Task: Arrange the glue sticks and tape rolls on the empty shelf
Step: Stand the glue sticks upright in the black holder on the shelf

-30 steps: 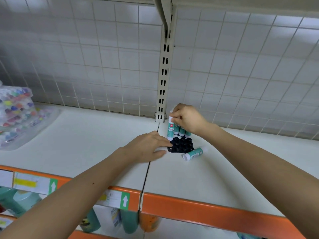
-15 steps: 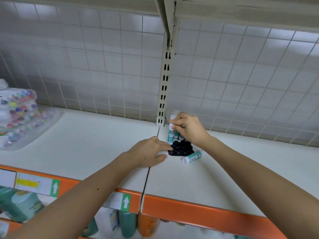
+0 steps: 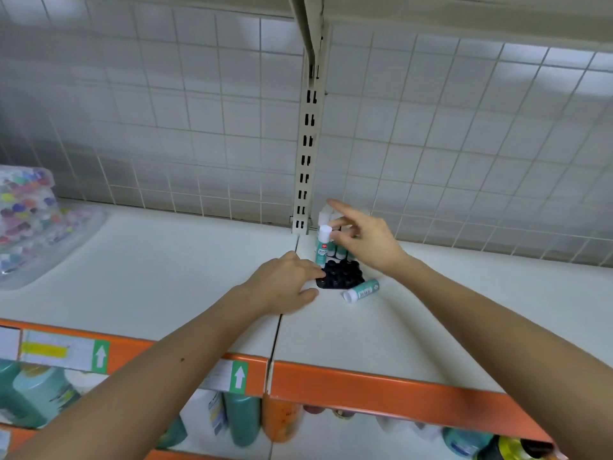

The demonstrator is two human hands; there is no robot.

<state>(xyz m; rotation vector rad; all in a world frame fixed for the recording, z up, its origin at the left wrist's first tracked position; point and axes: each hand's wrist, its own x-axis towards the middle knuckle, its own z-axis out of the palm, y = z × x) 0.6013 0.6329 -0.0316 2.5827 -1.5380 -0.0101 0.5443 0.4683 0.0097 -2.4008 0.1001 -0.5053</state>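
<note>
A black holder tray (image 3: pixel 343 277) with round sockets sits at the back of the white shelf (image 3: pixel 166 280), by the upright post. Several teal glue sticks with white caps stand in its back rows; the nearest upright glue stick (image 3: pixel 322 247) is at the tray's left back corner. Another glue stick (image 3: pixel 361 291) lies on its side just right of the tray. My left hand (image 3: pixel 285 285) rests flat on the shelf, its fingertips touching the tray's left edge. My right hand (image 3: pixel 363 240) hovers beside the upright sticks with fingers spread, holding nothing. No tape rolls are in view.
A clear plastic pack of coloured items (image 3: pixel 25 220) lies at the shelf's far left. The slotted metal post (image 3: pixel 306 144) rises against the wire grid back. An orange front rail (image 3: pixel 365 383) with price labels edges the shelf; bottles stand on the level below.
My right hand has let go of the upright glue stick, which now stands in the tray, and its fingers have spread. My left hand has stayed at the tray's edge.
</note>
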